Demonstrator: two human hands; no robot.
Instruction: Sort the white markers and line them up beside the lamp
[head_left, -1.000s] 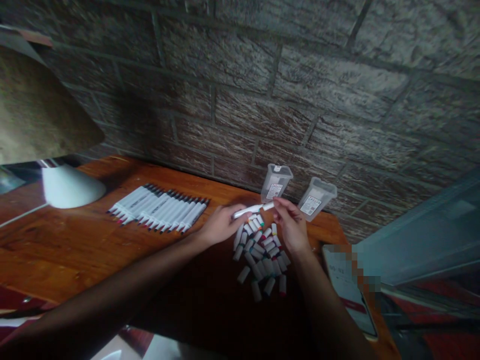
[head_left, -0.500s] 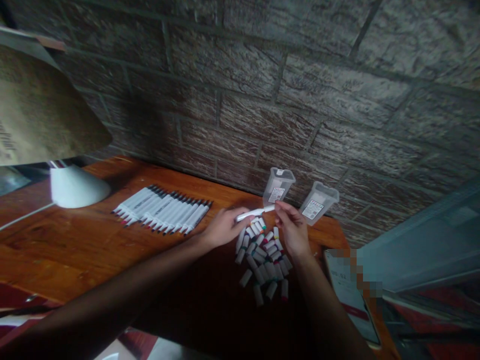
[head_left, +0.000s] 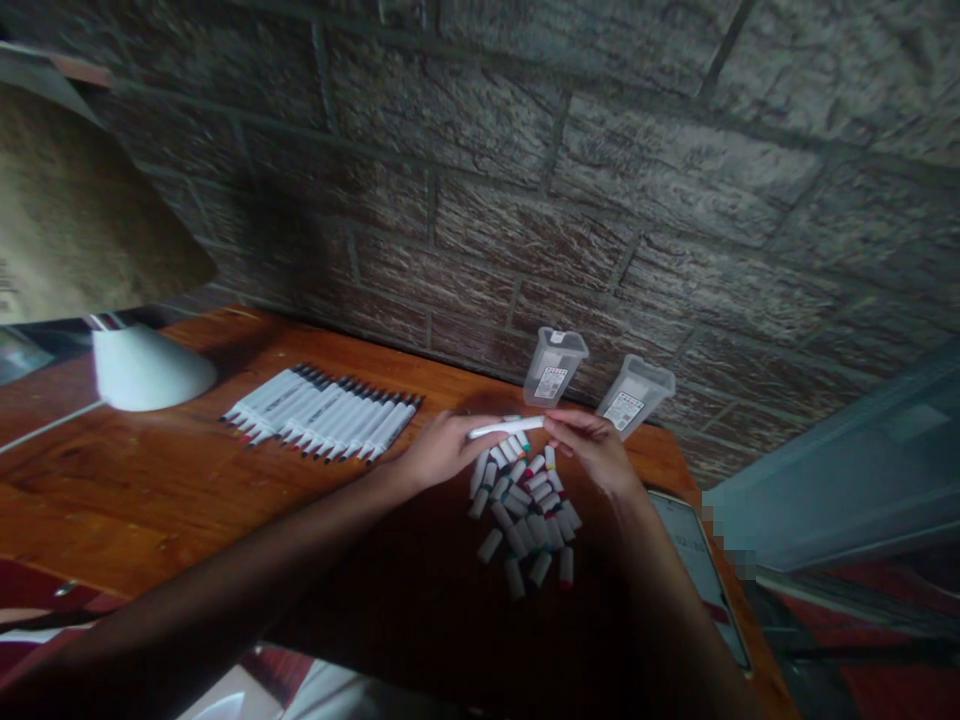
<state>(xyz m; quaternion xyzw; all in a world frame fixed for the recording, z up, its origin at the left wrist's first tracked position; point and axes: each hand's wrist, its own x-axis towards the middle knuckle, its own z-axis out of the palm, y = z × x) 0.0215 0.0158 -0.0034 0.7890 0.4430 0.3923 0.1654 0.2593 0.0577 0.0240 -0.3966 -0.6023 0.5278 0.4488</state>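
Observation:
My left hand (head_left: 442,447) is closed around one end of a white marker (head_left: 506,428), which it holds nearly level above a heap of caps. The fingertips of my right hand (head_left: 592,443) pinch the cap at the marker's other end; cap and barrel look in line, and the join is hard to make out. Below both hands lie the loose white marker caps (head_left: 536,490), several with coloured ends. Left of my left hand, a row of uncapped markers (head_left: 322,412) lies side by side, dark tips showing at both ends.
Two clear plastic boxes (head_left: 555,368) with labels stand by the brick wall (head_left: 495,230). A lamp with a white base (head_left: 150,370) is at the left of the wooden table (head_left: 172,480). A phone (head_left: 701,570) lies by the right edge, partly behind my forearm.
My right hand has moved slightly nearer my left, and the gap between the cap and the marker barrel has closed. The marker is now closer to level. The view has shifted slightly.

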